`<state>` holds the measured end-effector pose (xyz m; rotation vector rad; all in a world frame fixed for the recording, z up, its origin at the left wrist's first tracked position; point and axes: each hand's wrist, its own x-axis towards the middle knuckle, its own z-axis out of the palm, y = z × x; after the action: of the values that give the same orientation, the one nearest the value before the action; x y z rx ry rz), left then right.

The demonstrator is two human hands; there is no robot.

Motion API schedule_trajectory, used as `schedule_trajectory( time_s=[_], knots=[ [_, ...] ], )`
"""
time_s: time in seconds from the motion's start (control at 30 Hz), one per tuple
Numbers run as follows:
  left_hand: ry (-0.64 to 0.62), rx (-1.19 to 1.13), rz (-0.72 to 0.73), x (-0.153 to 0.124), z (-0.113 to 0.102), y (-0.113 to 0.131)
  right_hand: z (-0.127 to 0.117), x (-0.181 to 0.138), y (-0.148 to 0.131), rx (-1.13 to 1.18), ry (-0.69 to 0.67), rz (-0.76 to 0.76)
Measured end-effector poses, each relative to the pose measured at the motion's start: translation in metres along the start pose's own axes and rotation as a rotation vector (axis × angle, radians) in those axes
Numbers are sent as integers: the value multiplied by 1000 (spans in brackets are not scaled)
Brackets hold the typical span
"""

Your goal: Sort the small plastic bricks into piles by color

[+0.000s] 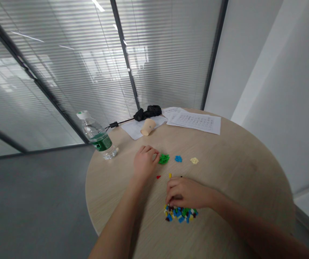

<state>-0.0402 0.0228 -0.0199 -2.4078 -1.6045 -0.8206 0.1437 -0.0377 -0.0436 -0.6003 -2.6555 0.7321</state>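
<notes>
My left hand [146, 162] has its fingers curled, with the fingertips at the left edge of a small pile of green toy bricks [164, 159]. Whatever it pinches, if anything, is too small to see. Over the far edge of a mixed pile of toy bricks [180, 215] in several colours, my right hand [180, 192] is bent with its fingertips pointing down, and its grip is hidden. To the right of the green pile lie blue bricks [178, 158] and cream bricks [194, 160]. Red bricks [158, 177] and a yellow brick [170, 175] sit between the hands.
On the round wooden table [240, 172], a plastic water bottle [100, 140] stands at the left edge. A paper cup [148, 127] lies on its side on a sheet at the back. Beside it are printed papers [197, 121] and a black bundled object with a cord [151, 112].
</notes>
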Motion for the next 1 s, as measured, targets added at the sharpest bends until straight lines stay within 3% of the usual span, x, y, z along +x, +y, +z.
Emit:
schedule_trajectory(
  time_s=[0.5, 0.67, 0.83, 1.0],
  knots=[
    [-5, -24, -41, 0, -2, -1, 1, 2, -2, -22, 13, 47],
    [-6, -83, -70, 1, -2, -2, -6, -2, 0, 5, 129, 116],
    [1, -170, -70, 1, 0, -5, -18, -9, 13, 65, 341, 241],
    [-173, -442, 21, 2, 1, 3, -32, -14, 23, 79, 437, 297]
  ],
)
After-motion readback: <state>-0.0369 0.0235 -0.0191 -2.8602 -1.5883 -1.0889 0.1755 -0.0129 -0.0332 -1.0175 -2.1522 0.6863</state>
